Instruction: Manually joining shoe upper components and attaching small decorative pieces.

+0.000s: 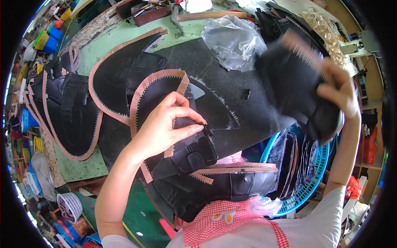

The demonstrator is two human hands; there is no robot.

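Note:
My left hand (163,124) pinches a small black piece (208,131) between thumb and fingertips; its exact kind is too small to tell. Just below it lies a black leather panel (188,155) edged with a tan strip that has a zigzag border. Out to the right, my right hand (341,91) grips another black leather panel (287,78) with tan edging, smeared by motion. More such panels (144,62) lie on the left half of the bench, some stacked (70,111). One folded panel (240,182) rests across my lap, over a red checked apron (215,215).
A dark work mat (264,99) covers part of the green bench (78,169). Beyond it are a crumpled clear plastic bag (233,41), a hammer (211,15) and a tool tray (151,14). A blue basket (304,204) with dark panels stands at my right.

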